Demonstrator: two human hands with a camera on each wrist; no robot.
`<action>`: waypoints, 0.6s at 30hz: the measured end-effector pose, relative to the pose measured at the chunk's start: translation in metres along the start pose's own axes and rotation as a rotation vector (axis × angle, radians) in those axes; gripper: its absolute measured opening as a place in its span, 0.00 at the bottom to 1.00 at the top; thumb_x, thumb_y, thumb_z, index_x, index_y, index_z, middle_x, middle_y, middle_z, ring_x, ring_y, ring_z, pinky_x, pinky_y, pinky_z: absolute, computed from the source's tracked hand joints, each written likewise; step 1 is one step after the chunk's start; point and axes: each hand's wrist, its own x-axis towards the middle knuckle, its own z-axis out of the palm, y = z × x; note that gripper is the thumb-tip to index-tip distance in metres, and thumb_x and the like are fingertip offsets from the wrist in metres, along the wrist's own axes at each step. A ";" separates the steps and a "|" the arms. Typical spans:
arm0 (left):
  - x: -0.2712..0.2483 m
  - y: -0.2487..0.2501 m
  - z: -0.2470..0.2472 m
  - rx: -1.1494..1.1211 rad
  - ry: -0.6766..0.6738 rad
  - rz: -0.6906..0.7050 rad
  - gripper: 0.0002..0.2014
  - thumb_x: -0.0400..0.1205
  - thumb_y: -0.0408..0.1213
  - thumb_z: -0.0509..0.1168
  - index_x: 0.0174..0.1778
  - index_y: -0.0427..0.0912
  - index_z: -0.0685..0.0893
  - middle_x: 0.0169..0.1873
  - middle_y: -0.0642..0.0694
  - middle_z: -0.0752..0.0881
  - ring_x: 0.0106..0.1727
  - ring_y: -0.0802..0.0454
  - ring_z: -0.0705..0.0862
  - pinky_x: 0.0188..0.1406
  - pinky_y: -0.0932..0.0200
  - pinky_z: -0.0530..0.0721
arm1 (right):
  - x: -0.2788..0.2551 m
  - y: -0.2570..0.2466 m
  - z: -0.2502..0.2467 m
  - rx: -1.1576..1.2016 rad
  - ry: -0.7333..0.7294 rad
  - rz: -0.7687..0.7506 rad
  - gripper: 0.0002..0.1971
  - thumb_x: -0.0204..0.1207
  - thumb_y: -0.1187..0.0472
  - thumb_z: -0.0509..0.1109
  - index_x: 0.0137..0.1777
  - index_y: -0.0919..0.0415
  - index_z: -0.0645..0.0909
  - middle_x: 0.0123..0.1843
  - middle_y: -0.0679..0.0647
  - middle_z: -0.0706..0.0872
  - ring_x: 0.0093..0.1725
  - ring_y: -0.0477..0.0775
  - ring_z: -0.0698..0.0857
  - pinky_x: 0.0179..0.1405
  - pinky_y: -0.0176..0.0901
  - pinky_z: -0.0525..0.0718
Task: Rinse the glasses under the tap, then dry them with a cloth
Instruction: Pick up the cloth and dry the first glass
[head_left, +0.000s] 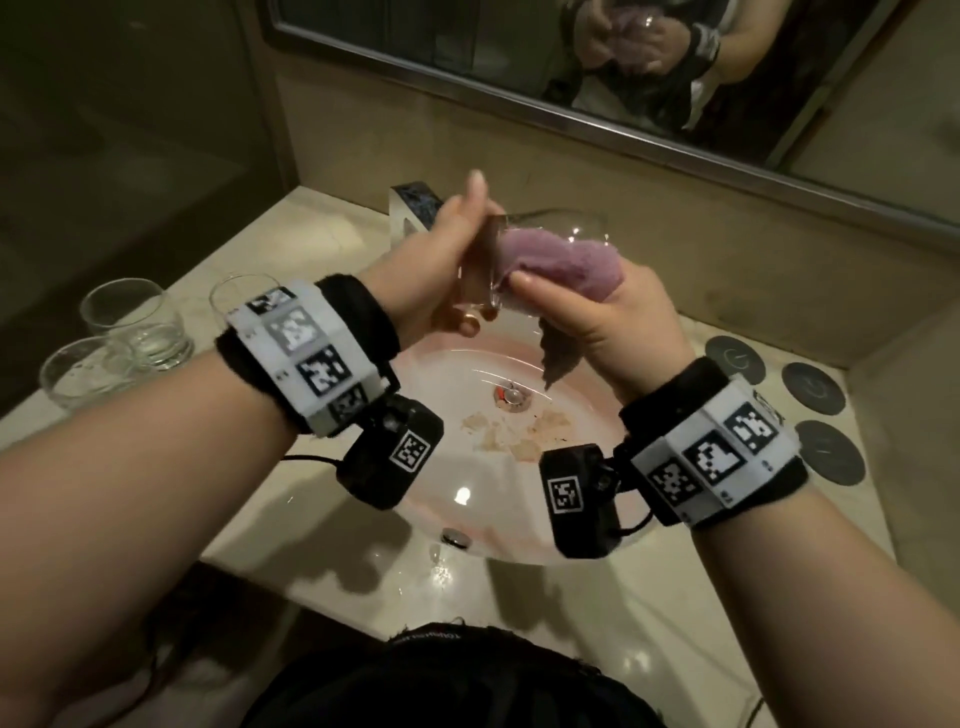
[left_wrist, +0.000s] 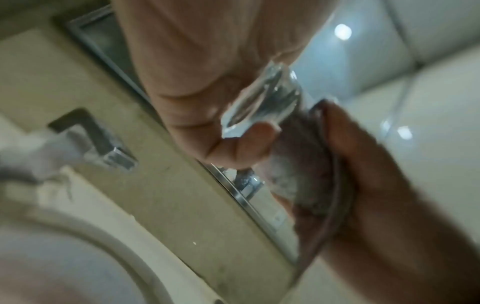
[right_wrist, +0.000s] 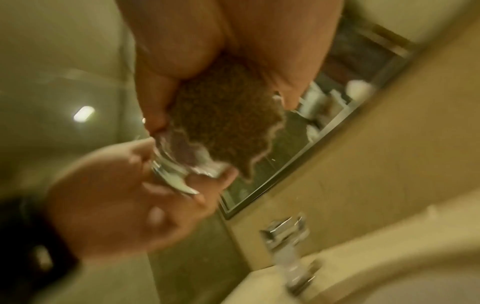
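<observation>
Left hand (head_left: 441, 270) grips a clear glass (head_left: 519, 244) by its base, tilted on its side above the sink (head_left: 571, 540). Right hand (head_left: 597, 317) curls round a purple cloth (head_left: 561, 260) stuffed into the glass mouth. Three more glasses (head_left: 130, 322) stand on the counter (head_left: 332, 218) at left, tap (head_left: 410, 202) behind
</observation>
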 end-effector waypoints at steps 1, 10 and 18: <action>0.002 0.001 -0.005 -0.103 -0.074 -0.082 0.35 0.81 0.67 0.37 0.56 0.47 0.81 0.40 0.45 0.83 0.33 0.53 0.79 0.24 0.65 0.75 | 0.002 0.001 -0.003 -0.135 -0.024 -0.073 0.04 0.71 0.53 0.75 0.44 0.47 0.82 0.29 0.41 0.87 0.35 0.41 0.87 0.63 0.55 0.75; 0.006 0.006 -0.003 -0.143 -0.052 -0.113 0.37 0.82 0.67 0.43 0.55 0.37 0.81 0.34 0.40 0.80 0.25 0.52 0.74 0.17 0.70 0.65 | 0.013 0.004 -0.014 -0.472 -0.085 -0.354 0.07 0.66 0.40 0.70 0.43 0.35 0.78 0.40 0.24 0.82 0.67 0.37 0.79 0.79 0.49 0.27; 0.000 0.009 0.016 0.542 0.320 0.365 0.18 0.86 0.56 0.42 0.48 0.48 0.70 0.37 0.48 0.79 0.46 0.44 0.83 0.50 0.39 0.84 | 0.000 0.004 -0.001 0.254 0.007 0.023 0.11 0.70 0.53 0.75 0.50 0.56 0.87 0.43 0.77 0.85 0.41 0.76 0.85 0.27 0.47 0.84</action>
